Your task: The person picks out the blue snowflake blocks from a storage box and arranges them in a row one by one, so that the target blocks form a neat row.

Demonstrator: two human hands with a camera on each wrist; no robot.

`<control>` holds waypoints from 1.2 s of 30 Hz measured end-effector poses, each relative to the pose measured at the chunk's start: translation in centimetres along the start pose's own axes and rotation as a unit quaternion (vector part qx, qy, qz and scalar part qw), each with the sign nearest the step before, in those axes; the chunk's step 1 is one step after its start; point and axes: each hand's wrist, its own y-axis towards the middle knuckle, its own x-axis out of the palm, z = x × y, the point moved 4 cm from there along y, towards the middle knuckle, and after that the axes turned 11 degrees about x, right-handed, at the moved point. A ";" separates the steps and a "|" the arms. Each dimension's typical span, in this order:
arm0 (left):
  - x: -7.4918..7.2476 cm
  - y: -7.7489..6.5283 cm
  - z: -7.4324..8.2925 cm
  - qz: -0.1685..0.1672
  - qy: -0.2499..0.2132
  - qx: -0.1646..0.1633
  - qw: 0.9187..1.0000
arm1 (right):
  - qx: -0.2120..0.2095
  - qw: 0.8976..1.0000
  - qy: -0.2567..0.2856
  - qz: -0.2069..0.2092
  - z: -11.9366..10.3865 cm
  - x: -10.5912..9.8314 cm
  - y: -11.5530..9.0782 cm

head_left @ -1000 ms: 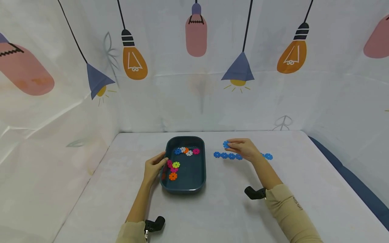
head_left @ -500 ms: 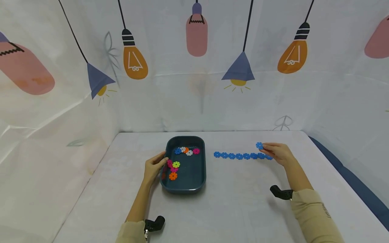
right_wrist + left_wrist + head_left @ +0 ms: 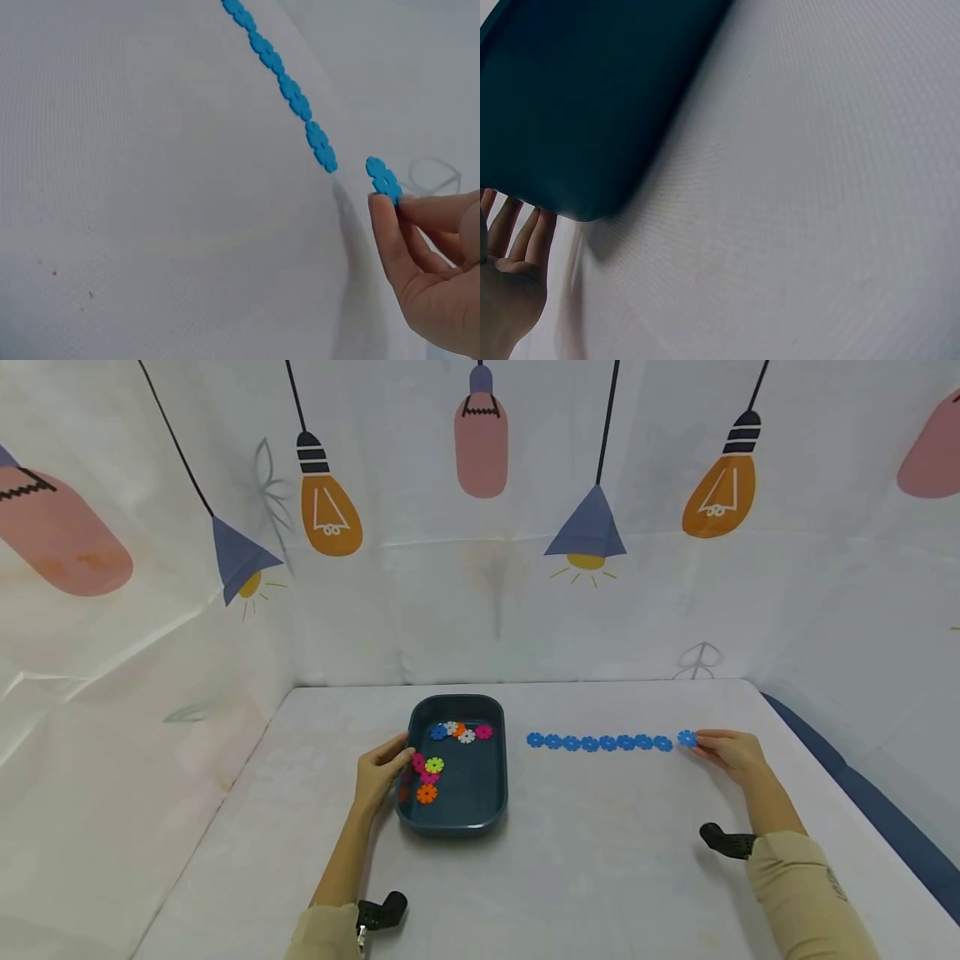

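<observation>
My right hand (image 3: 731,753) pinches a blue flower-shaped plastic disc (image 3: 687,738) between thumb and fingers. In the right wrist view this disc (image 3: 384,178) stands a small gap away from the end of a row of matching blue discs (image 3: 294,97). That row (image 3: 590,744) runs left to right across the white table, its discs edge to edge. My left hand (image 3: 380,772) holds the left side of a dark teal tray (image 3: 468,821), thumb at the rim. From the left wrist, the fingers (image 3: 536,238) show against the outside of the tray (image 3: 577,112).
Inside the tray lie several loose flower discs: a blue one (image 3: 438,732), a yellow-green one (image 3: 434,765), an orange one (image 3: 427,793), plus pink and white ones. A printed cloth (image 3: 495,610) hangs behind the table's far edge.
My right hand has carried the blue disc rightward along the row, past its right end, and lowered it toward the table. The left hand and tray stay put.
</observation>
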 end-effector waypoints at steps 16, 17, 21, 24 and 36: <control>0.0 0.1 -0.1 -0.003 -0.006 0.011 1.000 | -0.021 0.996 -0.070 0.057 0.7 -0.3 1.1; 0.0 0.1 -0.1 -0.002 -0.008 0.011 1.000 | -0.021 0.995 -0.077 0.056 0.6 -0.2 1.0; 0.0 0.1 -0.1 -0.002 -0.009 0.011 1.000 | -0.021 0.994 -0.097 0.051 0.5 -0.1 0.8; 0.0 0.1 -0.1 -0.001 -0.006 0.008 1.000 | -0.026 0.993 -0.109 0.049 0.5 0.0 0.7; 0.0 0.0 -0.1 -0.001 -0.001 0.001 1.000 | -0.046 0.988 -0.135 0.052 0.2 0.5 0.4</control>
